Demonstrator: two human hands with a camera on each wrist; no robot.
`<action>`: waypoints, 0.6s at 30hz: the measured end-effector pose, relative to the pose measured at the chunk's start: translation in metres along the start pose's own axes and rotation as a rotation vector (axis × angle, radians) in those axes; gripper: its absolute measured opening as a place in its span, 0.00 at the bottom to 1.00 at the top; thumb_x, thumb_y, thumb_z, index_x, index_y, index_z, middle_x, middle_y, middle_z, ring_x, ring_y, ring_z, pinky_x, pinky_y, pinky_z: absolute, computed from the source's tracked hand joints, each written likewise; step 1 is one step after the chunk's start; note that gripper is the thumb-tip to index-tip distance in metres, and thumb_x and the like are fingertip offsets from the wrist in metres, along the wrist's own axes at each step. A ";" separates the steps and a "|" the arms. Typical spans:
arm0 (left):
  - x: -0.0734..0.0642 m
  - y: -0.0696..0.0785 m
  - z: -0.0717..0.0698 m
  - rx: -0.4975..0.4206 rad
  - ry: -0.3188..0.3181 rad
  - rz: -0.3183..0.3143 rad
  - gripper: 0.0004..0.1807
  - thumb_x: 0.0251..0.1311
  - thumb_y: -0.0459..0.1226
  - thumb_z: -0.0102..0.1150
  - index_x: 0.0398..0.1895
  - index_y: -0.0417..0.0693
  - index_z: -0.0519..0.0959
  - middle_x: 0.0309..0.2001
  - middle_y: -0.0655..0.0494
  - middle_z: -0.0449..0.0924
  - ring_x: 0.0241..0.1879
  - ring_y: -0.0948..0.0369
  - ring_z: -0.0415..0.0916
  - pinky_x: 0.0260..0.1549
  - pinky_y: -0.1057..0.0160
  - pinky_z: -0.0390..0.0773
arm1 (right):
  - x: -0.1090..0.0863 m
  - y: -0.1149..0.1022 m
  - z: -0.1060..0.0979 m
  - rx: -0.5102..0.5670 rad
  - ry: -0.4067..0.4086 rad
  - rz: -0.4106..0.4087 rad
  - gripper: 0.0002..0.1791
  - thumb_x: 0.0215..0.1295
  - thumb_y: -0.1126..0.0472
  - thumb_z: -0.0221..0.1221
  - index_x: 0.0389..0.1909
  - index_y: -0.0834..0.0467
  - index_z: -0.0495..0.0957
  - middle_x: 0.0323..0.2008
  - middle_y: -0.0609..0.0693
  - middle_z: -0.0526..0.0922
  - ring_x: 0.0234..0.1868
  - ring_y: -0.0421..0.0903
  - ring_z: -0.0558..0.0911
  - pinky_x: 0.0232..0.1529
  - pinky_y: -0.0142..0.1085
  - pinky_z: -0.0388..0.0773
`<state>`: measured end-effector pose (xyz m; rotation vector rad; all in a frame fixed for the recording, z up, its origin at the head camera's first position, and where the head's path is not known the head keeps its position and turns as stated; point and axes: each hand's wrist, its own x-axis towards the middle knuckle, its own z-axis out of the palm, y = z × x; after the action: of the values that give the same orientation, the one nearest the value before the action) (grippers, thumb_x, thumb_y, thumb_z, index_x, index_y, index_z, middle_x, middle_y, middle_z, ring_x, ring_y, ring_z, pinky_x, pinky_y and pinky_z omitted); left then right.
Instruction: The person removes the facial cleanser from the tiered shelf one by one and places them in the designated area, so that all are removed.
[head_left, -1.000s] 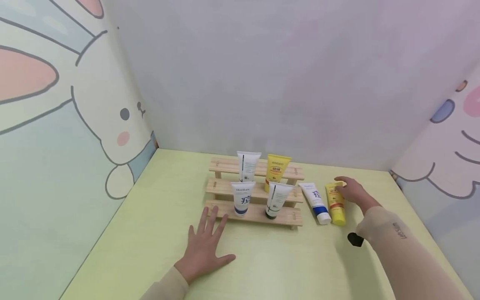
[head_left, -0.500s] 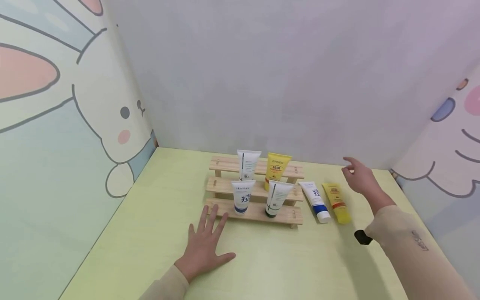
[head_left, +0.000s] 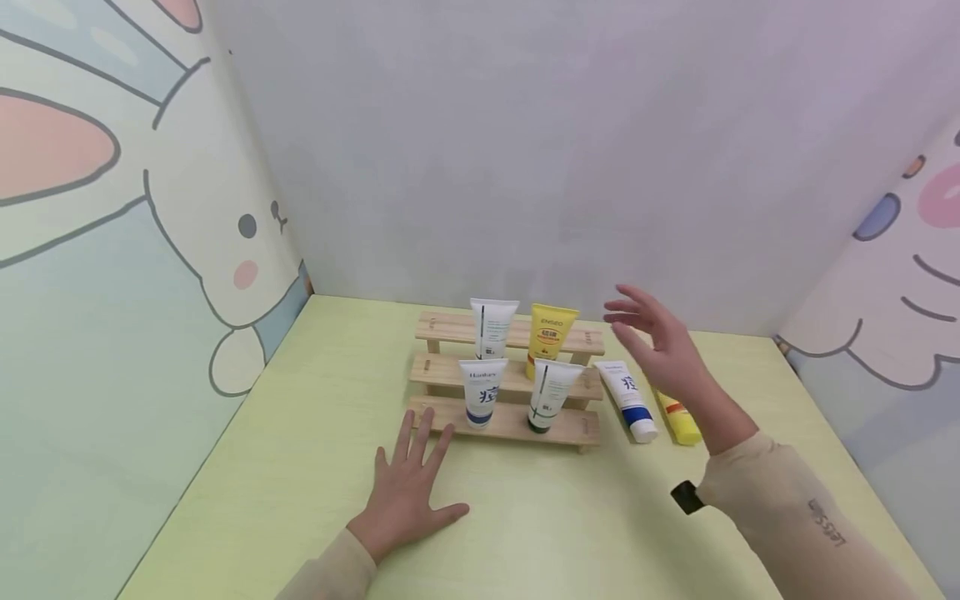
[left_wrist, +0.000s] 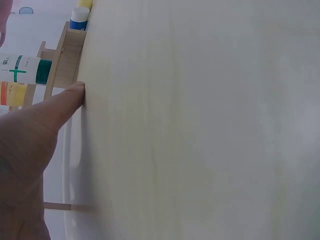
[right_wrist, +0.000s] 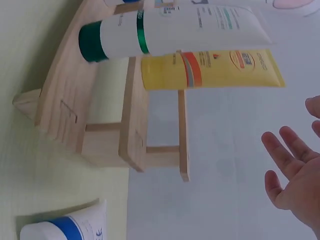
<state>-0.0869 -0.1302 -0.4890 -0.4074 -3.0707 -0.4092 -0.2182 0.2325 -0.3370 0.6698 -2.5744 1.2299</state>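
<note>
My left hand (head_left: 405, 500) lies palm down with fingers spread, fingertips by the lowest step of a wooden tiered rack (head_left: 442, 421). My right hand (head_left: 663, 350) is raised right of the rack, thumb and fingers apart, holding nothing. On the front step a white-and-blue tube (head_left: 482, 392) and a white tube with a green cap (head_left: 551, 396) stand cap down. Behind them are another white tube (head_left: 493, 329) and a yellow tube (head_left: 551, 333). Right of the rack lie a white-and-blue tube (head_left: 628, 400) and a yellow tube (head_left: 681, 423), the latter partly hidden by my right arm.
The pale yellow-green table (head_left: 300, 450) is bordered by a grey back wall (head_left: 420, 167) and side walls with cartoon animals. A black piece (head_left: 686, 497) sticks out at my right sleeve.
From beside the lying yellow tube, my right hand has lifted away and moved left towards the rack. That yellow tube shifted and now lies more slanted. The left hand stays in place.
</note>
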 end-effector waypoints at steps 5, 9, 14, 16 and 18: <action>0.000 0.000 0.000 0.001 0.002 -0.002 0.61 0.53 0.71 0.67 0.85 0.55 0.54 0.87 0.44 0.39 0.84 0.38 0.35 0.62 0.17 0.61 | 0.009 -0.009 0.024 0.039 -0.063 -0.072 0.33 0.78 0.64 0.57 0.80 0.52 0.62 0.69 0.62 0.77 0.70 0.64 0.76 0.72 0.69 0.64; 0.000 0.000 0.000 0.001 -0.002 -0.004 0.61 0.53 0.71 0.66 0.85 0.55 0.54 0.87 0.44 0.38 0.84 0.38 0.35 0.62 0.17 0.61 | 0.016 -0.010 0.035 0.047 -0.126 -0.060 0.31 0.79 0.63 0.56 0.80 0.52 0.63 0.74 0.60 0.73 0.72 0.63 0.75 0.73 0.67 0.65; -0.001 0.001 -0.001 -0.004 0.001 -0.003 0.61 0.53 0.70 0.67 0.85 0.54 0.54 0.86 0.43 0.39 0.84 0.37 0.35 0.62 0.16 0.61 | 0.019 -0.006 0.043 0.068 -0.188 -0.017 0.29 0.81 0.61 0.55 0.79 0.52 0.64 0.77 0.58 0.69 0.72 0.64 0.74 0.72 0.68 0.66; 0.000 0.001 0.000 0.000 0.004 -0.002 0.62 0.53 0.71 0.67 0.85 0.55 0.54 0.86 0.43 0.39 0.84 0.38 0.35 0.62 0.17 0.61 | 0.019 -0.005 0.045 0.077 -0.190 -0.013 0.29 0.81 0.61 0.55 0.79 0.54 0.65 0.77 0.58 0.69 0.72 0.65 0.75 0.70 0.68 0.68; 0.000 0.000 0.001 0.009 0.005 -0.003 0.62 0.53 0.71 0.66 0.85 0.55 0.54 0.87 0.43 0.38 0.84 0.38 0.35 0.62 0.17 0.61 | 0.019 -0.005 0.047 0.080 -0.179 -0.020 0.28 0.81 0.62 0.55 0.78 0.54 0.65 0.75 0.59 0.70 0.71 0.65 0.76 0.69 0.67 0.71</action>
<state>-0.0866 -0.1299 -0.4897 -0.4015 -3.0677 -0.3956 -0.2321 0.1869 -0.3560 0.8569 -2.6643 1.3295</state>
